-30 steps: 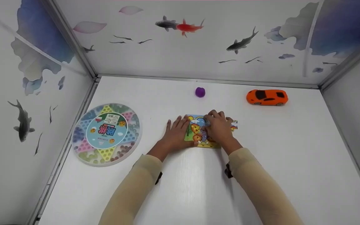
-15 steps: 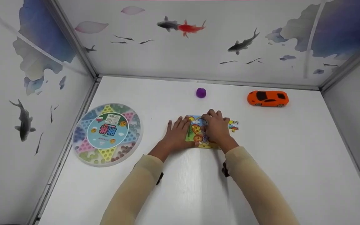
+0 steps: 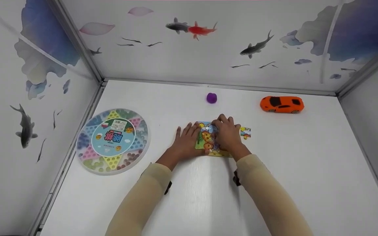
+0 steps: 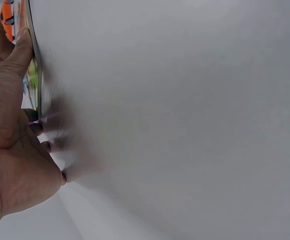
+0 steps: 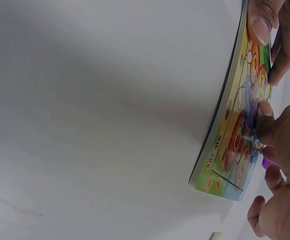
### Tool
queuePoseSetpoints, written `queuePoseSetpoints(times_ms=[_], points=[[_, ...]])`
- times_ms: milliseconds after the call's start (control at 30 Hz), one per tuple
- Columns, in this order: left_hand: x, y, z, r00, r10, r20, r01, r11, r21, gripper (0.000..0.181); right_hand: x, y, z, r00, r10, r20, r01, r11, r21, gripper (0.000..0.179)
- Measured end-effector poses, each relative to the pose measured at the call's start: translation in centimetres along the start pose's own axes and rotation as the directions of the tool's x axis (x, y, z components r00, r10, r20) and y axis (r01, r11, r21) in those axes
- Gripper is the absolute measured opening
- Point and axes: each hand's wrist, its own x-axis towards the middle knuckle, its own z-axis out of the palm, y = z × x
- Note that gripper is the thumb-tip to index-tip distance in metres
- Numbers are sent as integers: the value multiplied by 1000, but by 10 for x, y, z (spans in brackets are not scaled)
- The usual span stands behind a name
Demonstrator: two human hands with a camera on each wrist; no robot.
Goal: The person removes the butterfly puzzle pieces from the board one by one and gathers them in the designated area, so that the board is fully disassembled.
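Observation:
A small cartoon jigsaw puzzle lies flat on the white table. Over its left edge rests my left hand, fingers spread and nearly straight; in the left wrist view the left thumb lies along the near edge. My right hand bends over the middle and right of the puzzle, fingers curled. In the right wrist view the right thumb is down on the picture, pinching at a puzzle piece that the fingers mostly hide. A loose puzzle piece lies just right of the right hand.
A round Chinese checkers set lies to the left. A purple ball-like object sits behind the puzzle, and an orange toy car stands at the back right. Walls printed with fish enclose the table's back and sides.
The right hand has shifted slightly left over the puzzle, showing more of the loose piece. The left hand stays on the puzzle's left edge. The head view has tilted a little.

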Motion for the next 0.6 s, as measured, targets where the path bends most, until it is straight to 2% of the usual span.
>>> queuePoseSetpoints(times_ms=[267, 600], points=[[1, -1, 1, 1000, 15, -13, -15, 1000, -21, 108, -3, 3, 0, 1000, -24, -11, 25, 989, 144, 41], [1, -2, 1, 1000, 2, 0, -2, 1000, -29, 109, -4, 2, 3, 1000, -1, -10, 2, 985, 174, 44]])
